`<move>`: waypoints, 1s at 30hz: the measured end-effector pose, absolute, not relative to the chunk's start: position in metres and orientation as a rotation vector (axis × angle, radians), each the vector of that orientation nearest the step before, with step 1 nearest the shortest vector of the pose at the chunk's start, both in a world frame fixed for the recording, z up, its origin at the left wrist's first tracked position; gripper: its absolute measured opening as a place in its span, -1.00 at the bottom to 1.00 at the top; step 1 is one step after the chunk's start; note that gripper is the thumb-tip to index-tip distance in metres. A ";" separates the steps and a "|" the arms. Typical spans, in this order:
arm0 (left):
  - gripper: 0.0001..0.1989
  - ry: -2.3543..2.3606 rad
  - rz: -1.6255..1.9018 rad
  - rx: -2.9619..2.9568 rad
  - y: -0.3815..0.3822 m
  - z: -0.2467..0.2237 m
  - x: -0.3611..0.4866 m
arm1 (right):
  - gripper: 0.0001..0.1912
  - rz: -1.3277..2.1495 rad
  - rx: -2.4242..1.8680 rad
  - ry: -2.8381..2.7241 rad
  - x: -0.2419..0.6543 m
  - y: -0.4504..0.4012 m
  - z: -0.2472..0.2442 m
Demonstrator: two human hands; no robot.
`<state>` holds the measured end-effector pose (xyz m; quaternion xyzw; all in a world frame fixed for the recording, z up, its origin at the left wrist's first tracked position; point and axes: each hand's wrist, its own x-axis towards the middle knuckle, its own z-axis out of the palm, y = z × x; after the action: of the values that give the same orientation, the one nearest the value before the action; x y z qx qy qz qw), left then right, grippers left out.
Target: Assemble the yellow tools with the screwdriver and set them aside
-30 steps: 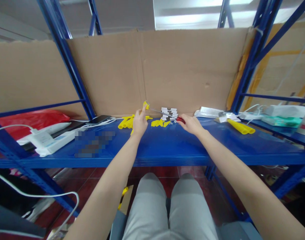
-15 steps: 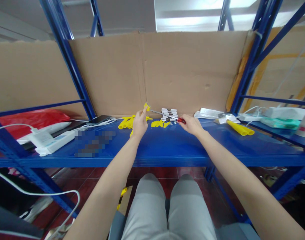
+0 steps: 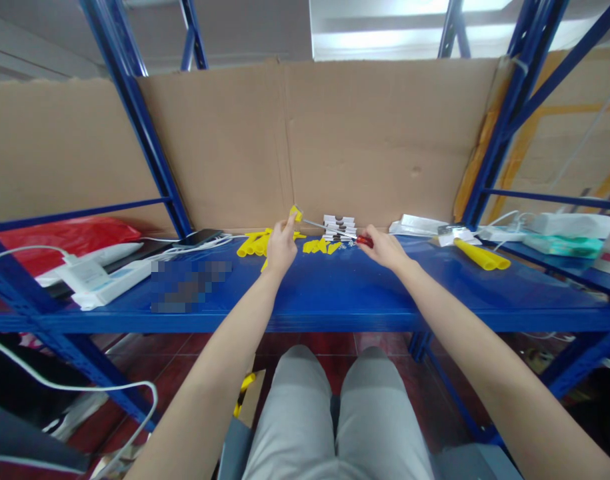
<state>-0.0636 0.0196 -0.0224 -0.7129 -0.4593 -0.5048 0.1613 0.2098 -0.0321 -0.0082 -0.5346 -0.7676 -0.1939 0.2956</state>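
My left hand [image 3: 283, 248] pinches a small yellow piece [image 3: 297, 213] and holds it up above the blue shelf. My right hand [image 3: 382, 247] is wrapped round the red handle of a screwdriver [image 3: 365, 241]. Its long metal shaft points left, and the tip reaches the yellow piece; the exact contact is too small to make out. Behind the shaft lie several white strips with dark notches [image 3: 339, 224]. Small flat yellow pieces [image 3: 315, 247] and tiny metal bits lie below the shaft. Several yellow tubes [image 3: 253, 245] rest just left of my left hand.
A cardboard sheet [image 3: 375, 133] stands along the back. To the left are a white power strip [image 3: 109, 287], cables, a dark phone-like slab [image 3: 203, 237] and a red bag [image 3: 69, 237]. On the right lie yellow tubes [image 3: 482, 255] and white packaging [image 3: 417, 225]. Blue uprights frame both sides.
Both hands stay almost in place, with the screwdriver still against or close to the yellow piece. The view has shifted very slightly.
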 end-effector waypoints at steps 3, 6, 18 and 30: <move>-0.43 -1.307 -1.449 -2.032 0.018 -0.022 -0.063 | -0.75 -0.546 -1.403 -2.064 0.210 -0.033 -0.008; -0.44 -1.311 -1.461 -2.021 0.017 -0.021 -0.063 | -0.70 -0.559 -1.380 -2.102 0.208 -0.035 -0.007; -0.41 -1.308 -1.449 -2.037 0.018 -0.020 -0.064 | -0.75 -0.472 -1.433 -2.062 0.207 -0.034 -0.007; -0.43 -1.345 -1.443 -2.008 0.015 -0.018 -0.064 | -0.72 -0.545 -1.404 -2.168 0.202 -0.038 -0.007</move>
<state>-0.0643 0.0152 -0.0180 -0.7039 -0.4715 -0.5058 0.1628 0.2019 -0.0378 -0.0067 -0.5153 -0.7956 -0.2000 0.2480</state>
